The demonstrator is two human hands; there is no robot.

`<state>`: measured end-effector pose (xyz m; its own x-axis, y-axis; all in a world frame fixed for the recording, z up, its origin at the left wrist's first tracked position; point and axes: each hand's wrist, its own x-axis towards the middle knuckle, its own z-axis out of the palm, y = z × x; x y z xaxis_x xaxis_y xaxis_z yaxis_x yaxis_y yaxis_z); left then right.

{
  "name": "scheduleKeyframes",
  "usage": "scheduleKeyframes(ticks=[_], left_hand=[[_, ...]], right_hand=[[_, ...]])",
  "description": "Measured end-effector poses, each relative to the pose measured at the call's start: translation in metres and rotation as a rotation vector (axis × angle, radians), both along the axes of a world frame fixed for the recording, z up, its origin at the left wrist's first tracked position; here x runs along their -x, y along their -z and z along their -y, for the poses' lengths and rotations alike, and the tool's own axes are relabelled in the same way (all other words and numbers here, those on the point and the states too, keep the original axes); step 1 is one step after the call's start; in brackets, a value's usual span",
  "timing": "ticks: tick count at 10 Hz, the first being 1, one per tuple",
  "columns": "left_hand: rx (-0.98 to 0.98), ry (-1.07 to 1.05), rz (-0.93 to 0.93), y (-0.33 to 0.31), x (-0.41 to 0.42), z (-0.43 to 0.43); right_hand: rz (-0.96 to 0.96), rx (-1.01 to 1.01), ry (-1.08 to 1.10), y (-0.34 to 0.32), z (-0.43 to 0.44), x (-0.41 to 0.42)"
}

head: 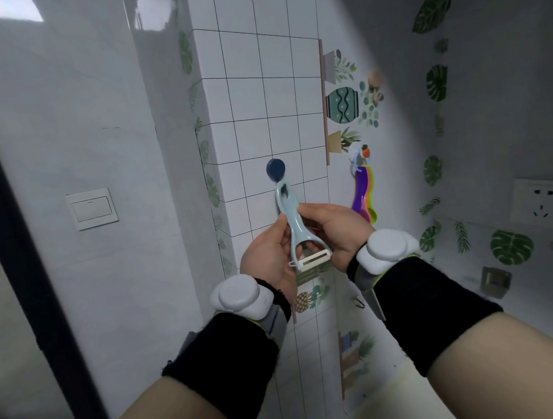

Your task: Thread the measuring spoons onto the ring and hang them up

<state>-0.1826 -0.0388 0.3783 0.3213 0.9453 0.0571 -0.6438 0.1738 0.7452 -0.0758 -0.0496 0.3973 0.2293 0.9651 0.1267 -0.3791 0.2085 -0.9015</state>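
Though the hands are busy elsewhere, the spoons [365,195] already hang on the wall: a fanned bundle of purple, pink, orange and green, bowls down, strung from a pale ring [359,164] that sits over a white hook [355,155] with an orange knob. They rest just right of the tiled column's corner, beside the plant stickers [342,102]. By the look of it, threading and hanging are done.

Peeler [295,222]: pale blue handle, white blade head at the bottom. Its top hole lies at or just under the dark blue hook [275,168] on the tiled column [250,109]; whether it is seated on the hook cannot be told. Held upright, blade down, probably so the hole meets the hook.

Left hand [268,256]: fingers curled round the lower handle from the left, thumb along its side, closed on the peeler.

Right hand [334,228]: fingers pressed to the upper handle from the right, thumb near the blade head, also gripping the peeler. Two hands likely steady it for aiming.

Wrists: each carries a white rounded device over a black cuff.

Surroundings: light switch [91,208] on the left wall, socket [544,201] on the right wall, leaf decals scattered, small metal hook [495,279] low on the right, bare.
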Motion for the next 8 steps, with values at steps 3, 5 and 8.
scheduleKeyframes(ticks=[3, 5, 8], left_hand=[[0.096, -0.041, 0.012, 0.008, 0.001, 0.008], [0.171, -0.013, 0.014, 0.025, 0.000, 0.014], [0.285, 0.035, 0.034, 0.056, -0.006, 0.022]], right_hand=[[0.027, 0.081, 0.133, 0.006, 0.013, -0.005], [0.085, 0.164, 0.214, 0.020, 0.033, -0.018], [0.113, 0.202, 0.279, 0.032, 0.065, -0.023]])
